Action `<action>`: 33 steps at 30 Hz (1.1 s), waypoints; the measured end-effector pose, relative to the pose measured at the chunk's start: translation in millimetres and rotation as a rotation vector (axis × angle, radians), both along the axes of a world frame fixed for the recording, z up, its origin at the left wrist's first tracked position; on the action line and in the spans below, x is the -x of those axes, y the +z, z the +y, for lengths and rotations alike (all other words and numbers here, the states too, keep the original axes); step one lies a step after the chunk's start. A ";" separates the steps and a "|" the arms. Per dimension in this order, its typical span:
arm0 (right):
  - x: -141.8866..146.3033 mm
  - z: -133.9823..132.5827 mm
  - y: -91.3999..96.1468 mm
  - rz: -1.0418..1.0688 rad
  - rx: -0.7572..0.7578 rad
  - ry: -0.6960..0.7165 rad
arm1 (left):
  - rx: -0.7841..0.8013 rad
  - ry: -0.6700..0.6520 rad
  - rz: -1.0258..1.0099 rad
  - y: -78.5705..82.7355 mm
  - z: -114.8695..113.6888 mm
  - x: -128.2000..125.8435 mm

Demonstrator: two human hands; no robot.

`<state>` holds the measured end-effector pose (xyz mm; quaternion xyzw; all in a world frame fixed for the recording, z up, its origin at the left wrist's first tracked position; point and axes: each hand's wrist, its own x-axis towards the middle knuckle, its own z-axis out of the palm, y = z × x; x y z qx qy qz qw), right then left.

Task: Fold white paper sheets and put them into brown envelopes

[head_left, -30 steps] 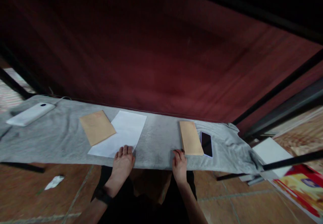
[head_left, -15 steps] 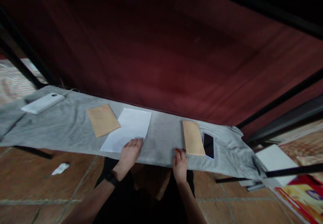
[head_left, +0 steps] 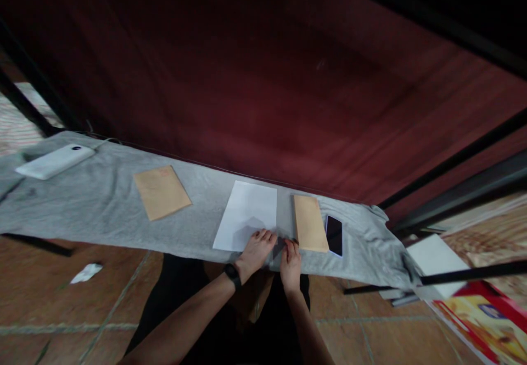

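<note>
My left hand (head_left: 256, 251), with a black band on its wrist, is closed at the lower right corner of a white sheet of paper (head_left: 249, 211). The sheet lies flat on the grey cloth. Close beside it on the right, my right hand (head_left: 290, 262) has curled fingers at the lower left corner of a brown envelope stack (head_left: 310, 222). Whatever its fingertips hold, if anything, is hidden. A phone with a dark screen (head_left: 334, 235) rests just right of that stack. Another brown envelope (head_left: 162, 192) lies apart, left of the sheet.
Grey cloth (head_left: 111, 206) covers the narrow table. A white device with a cable (head_left: 55, 162) lies at its left end. Dark red fabric (head_left: 247, 79) hangs behind. Black bars (head_left: 461, 153) stand at both sides. On the floor are crumpled white paper (head_left: 86, 273) and a red-yellow box (head_left: 486, 321).
My left hand has slid the white sheet rightward, out from beside the left envelope and close to my right hand. The right hand stays by the stack. The view has shifted slightly.
</note>
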<state>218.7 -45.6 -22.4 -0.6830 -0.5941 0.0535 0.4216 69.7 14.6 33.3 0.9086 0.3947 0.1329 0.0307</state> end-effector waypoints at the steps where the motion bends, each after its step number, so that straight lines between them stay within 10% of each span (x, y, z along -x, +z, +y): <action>1: -1.4 2.8 1.4 0.043 0.005 -0.009 | 0.012 -0.008 0.005 -1.5 -0.5 -2.2; 16: 2.4 36.9 6.5 -0.045 0.127 -0.017 | 0.015 0.017 0.004 -6.1 -16.8 24.6; 33: 27.9 65.3 -0.1 -0.099 0.128 -0.086 | 0.063 0.505 -0.029 -9.2 -1.1 81.9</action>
